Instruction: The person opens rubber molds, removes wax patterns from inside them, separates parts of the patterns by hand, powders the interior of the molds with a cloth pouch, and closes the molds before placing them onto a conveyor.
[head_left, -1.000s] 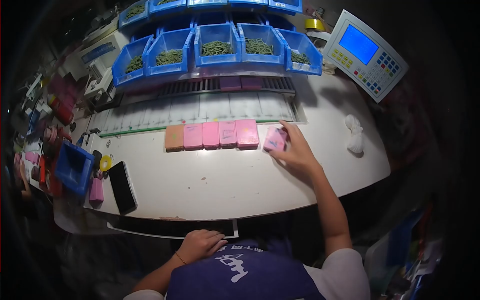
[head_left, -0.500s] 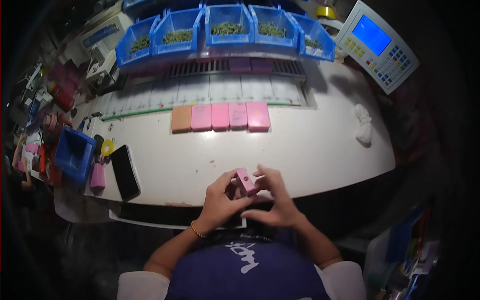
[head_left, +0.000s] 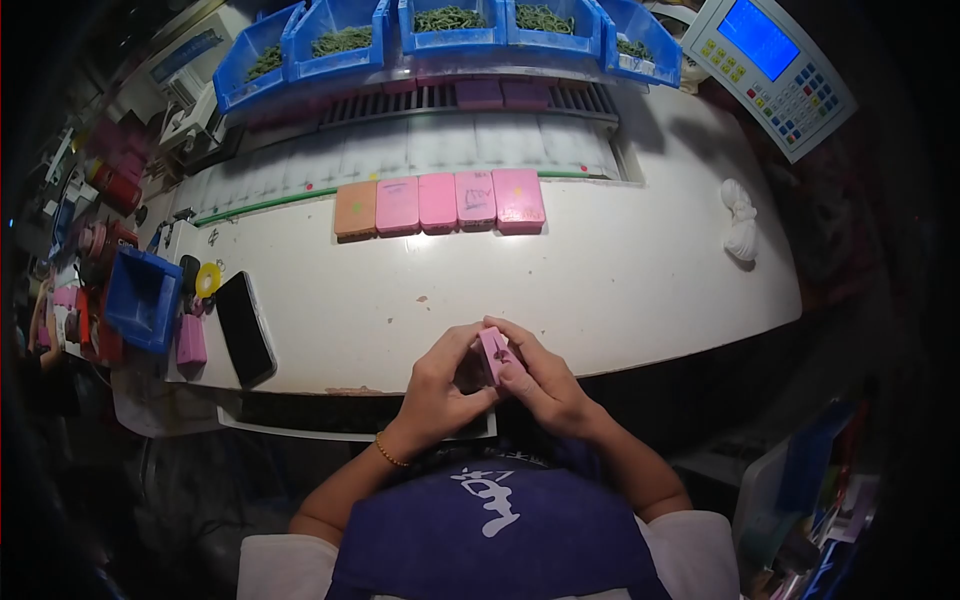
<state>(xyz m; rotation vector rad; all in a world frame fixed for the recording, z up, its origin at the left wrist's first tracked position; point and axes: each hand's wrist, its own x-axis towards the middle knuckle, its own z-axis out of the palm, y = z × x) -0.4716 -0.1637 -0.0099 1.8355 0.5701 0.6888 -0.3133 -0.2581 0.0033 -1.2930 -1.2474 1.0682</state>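
Note:
Both hands meet over the table's front edge around a small pink block (head_left: 494,350), which stands on edge and shows a dark hole in its narrow side. My left hand (head_left: 441,385) grips the block from the left, fingers curled behind it. From the right, my right hand (head_left: 545,380) closes on the same block, with the thumb near the hole. Farther back on the white table (head_left: 600,270), several blocks stand side by side: an orange-brown block (head_left: 356,209) at the left end and pink ones, with a pink block (head_left: 519,199) at the right end.
Blue bins (head_left: 452,38) with green pieces line the back, beside a keypad with a blue screen (head_left: 770,75). A white bundle (head_left: 739,220) lies at the right. To the left are a black phone (head_left: 245,329), a pink block (head_left: 191,341) and a blue box (head_left: 143,300).
My right hand has brought the pink block from beside the row to the front edge. My left hand has risen from the lap and taken hold of it; my right fingers have closed around it again.

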